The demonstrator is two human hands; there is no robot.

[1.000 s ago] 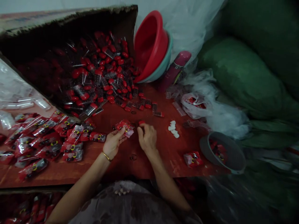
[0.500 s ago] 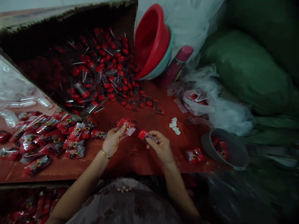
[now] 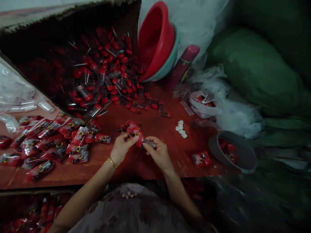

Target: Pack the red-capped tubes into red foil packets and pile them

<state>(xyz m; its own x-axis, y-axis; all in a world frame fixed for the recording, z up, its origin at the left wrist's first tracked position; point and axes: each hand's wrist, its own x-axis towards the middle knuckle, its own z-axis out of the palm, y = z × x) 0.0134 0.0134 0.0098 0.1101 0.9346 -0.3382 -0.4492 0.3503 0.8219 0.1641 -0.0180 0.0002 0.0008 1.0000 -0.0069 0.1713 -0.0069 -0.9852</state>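
Observation:
My left hand point(image 3: 120, 149) is closed on a red printed plastic packet point(image 3: 135, 129), thumb on top. My right hand point(image 3: 159, 154) grips a small clear tube with dark contents point(image 3: 150, 143) between thumb and fingers. The tube's red-capped end meets the packet's near right end and is hidden there; how far inside it is I cannot tell. Left of my hands lies a heap of filled red packets point(image 3: 52, 142). Behind them, a tipped cardboard box point(image 3: 73, 14) holds many red-capped tubes point(image 3: 116, 64), some spilling onto the red table point(image 3: 157, 168).
A red basin point(image 3: 155, 42) leans inside a light-blue one point(image 3: 167, 64) beside a pink bottle point(image 3: 183, 64). On the right are small white pieces point(image 3: 181, 129), a red packet point(image 3: 201, 159), a grey bucket point(image 3: 233, 136) with red packets, and clear plastic bags point(image 3: 238, 110).
My hands have come together. My right hand moved left with the tube, and its red cap now meets the packet in my left hand. The packet has shifted slightly right.

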